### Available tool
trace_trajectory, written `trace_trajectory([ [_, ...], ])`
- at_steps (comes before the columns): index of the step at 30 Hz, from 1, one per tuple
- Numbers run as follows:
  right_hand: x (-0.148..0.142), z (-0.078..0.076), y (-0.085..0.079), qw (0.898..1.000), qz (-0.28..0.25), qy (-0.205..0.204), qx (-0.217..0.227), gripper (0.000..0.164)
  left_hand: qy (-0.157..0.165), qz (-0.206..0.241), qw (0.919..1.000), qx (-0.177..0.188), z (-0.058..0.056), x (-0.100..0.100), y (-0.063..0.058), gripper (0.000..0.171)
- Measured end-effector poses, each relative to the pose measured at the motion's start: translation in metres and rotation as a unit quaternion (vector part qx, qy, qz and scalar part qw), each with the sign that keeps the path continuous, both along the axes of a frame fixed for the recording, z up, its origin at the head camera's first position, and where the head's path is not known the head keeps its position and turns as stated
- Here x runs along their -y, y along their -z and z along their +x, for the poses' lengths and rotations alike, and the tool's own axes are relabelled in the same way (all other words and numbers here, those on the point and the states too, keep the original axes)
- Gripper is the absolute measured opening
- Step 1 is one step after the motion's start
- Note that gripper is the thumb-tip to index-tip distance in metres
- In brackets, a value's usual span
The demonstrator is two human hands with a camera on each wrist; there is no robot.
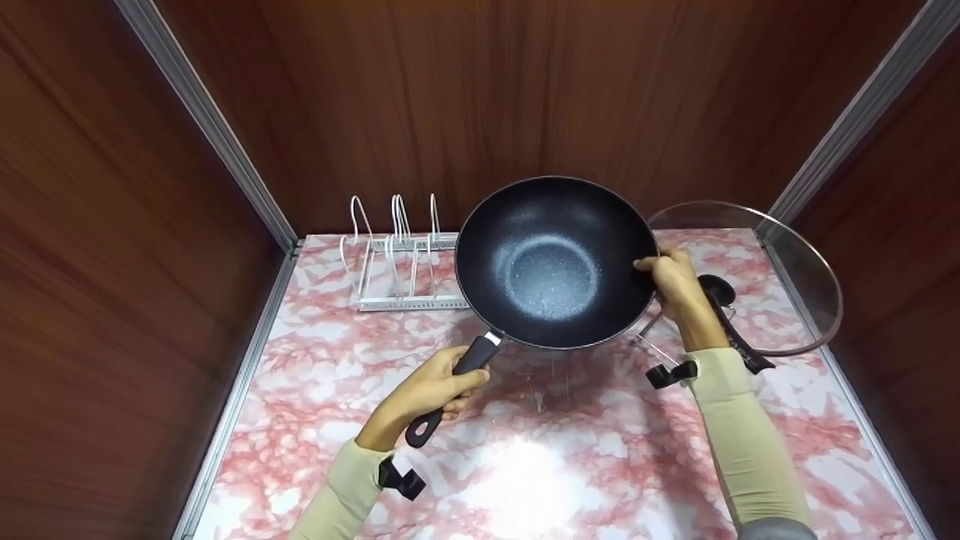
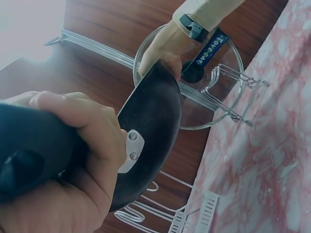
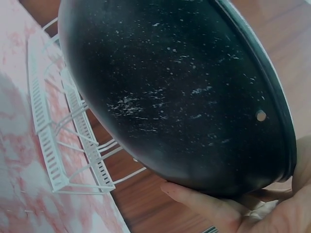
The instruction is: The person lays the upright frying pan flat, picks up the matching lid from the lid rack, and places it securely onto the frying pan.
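Head view: wok [image 1: 553,262] held tilted above countertop's [image 1: 525,465] back edge. Left hand [image 1: 427,394] fingers wrapped round handle [image 1: 454,386]; right hand [image 1: 675,281] pinches rim. Risk: rim grip slips, wok drops onto white rack [image 1: 390,259] or glass lid [image 1: 780,270].

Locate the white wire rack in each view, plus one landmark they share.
Head: white wire rack at centre left, on the marble top by the back wall, left of the wok.
Left wrist: bottom centre, below the wok.
Right wrist: left side, behind the wok's underside.
Shared landmark: the black wok, held by both hands.
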State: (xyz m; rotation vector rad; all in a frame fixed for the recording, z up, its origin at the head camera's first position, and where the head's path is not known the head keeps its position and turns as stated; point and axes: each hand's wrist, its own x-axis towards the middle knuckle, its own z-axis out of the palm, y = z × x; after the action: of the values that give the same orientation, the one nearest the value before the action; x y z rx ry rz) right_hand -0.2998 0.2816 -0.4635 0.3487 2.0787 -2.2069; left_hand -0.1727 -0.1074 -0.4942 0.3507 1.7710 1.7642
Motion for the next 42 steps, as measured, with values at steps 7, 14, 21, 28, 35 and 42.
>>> trace_trajectory([
  [7, 0.0, 0.007, -0.003, 0.999, 0.019, -0.024, 0.009, 0.046, -0.01, -0.019, 0.9998, -0.001, 0.003, 0.007, 0.001, 0.018],
  [14, 0.001, 0.014, -0.001, 0.997, 0.056, -0.057, 0.02, 0.058, -0.012, -0.033, 0.9994, -0.001, 0.008, 0.015, 0.001, 0.017],
  [21, 0.0, 0.02, 0.004, 0.992, 0.068, -0.106, 0.023, 0.083, -0.006, -0.044, 0.9988, -0.022, 0.01, 0.023, 0.004, 0.019],
  [28, -0.003, 0.022, 0.011, 0.989, 0.073, -0.122, 0.037, 0.07, 0.003, -0.069, 0.997, -0.035, 0.011, 0.028, 0.008, 0.022],
  [35, -0.005, 0.019, 0.015, 0.987, 0.086, -0.125, 0.05, 0.067, 0.008, -0.086, 0.9955, -0.038, 0.011, 0.03, 0.011, 0.024],
  [42, -0.008, 0.02, 0.016, 0.983, 0.105, -0.134, 0.063, 0.067, 0.016, -0.097, 0.9946, -0.036, 0.011, 0.033, 0.013, 0.017],
])
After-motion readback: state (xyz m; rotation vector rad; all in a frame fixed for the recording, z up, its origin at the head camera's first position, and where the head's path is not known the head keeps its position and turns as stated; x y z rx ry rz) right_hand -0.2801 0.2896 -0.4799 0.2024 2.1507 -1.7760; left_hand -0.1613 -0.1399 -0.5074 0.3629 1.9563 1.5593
